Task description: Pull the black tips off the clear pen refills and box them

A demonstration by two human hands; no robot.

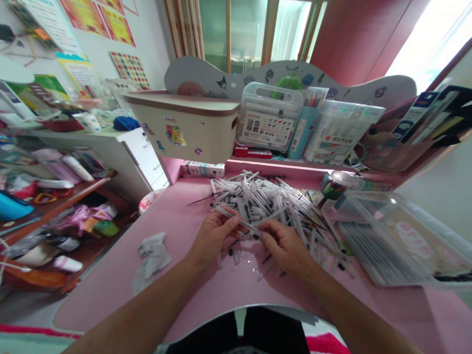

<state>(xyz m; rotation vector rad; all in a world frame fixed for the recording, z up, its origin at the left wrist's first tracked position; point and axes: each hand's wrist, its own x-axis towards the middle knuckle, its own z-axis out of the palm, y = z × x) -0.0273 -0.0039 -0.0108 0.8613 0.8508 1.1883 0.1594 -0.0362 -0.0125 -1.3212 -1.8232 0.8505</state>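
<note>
Between my two hands is a slim, whitish translucent pen barrel (pixel 250 226), slanting down to the right. My left hand (pixel 214 235) pinches its left part with thumb and fingers. At the other end, the thumb and fingertips of my right hand (pixel 285 244) close on it. Just beyond them spreads a heap of loose pen parts (pixel 254 194), mostly white tubes with dark thin refills among them. A small black cap (pixel 231 252) and a few stray pieces lie below the barrel. To the right, a clear plastic box (pixel 376 275) holds rows of dark-looking pens.
A crumpled white tissue (pixel 153 253) lies left on the pink desk (pixel 110 290). Behind the heap, the shelf carries a beige lidded bin (pixel 199 130), a clear marker case (pixel 269 118) and another pen box (pixel 341 132). A can (pixel 337 182) stands back right.
</note>
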